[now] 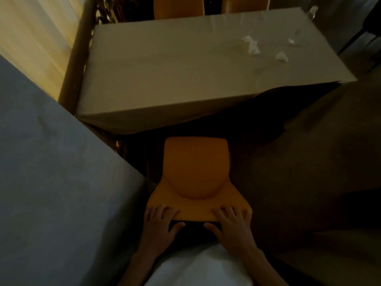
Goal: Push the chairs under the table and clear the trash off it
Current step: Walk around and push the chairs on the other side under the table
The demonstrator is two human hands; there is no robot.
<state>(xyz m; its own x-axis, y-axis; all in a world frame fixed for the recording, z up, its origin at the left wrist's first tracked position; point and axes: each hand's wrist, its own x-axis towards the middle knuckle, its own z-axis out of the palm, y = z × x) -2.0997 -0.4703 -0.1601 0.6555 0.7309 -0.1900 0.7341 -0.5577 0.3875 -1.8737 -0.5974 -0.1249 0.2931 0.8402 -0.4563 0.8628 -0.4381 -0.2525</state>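
An orange chair [195, 172] stands in front of me, its seat facing the table [165, 65], which is draped in a beige cloth. The seat's front edge lies just short of the cloth's hem. My left hand [159, 228] and my right hand [231, 226] both grip the top of the chair's backrest, fingers over the front, thumbs behind. Crumpled white tissues [251, 45] and another wad [281, 57] lie on the table's far right part. A clear plastic bottle or wrapper [294, 38] lies near them.
Two more orange chair backs [179, 7] show beyond the table's far side. A grey-covered surface [51, 172] stands close on my left. A wooden post [76, 58] runs along the table's left side. Dark floor lies to the right.
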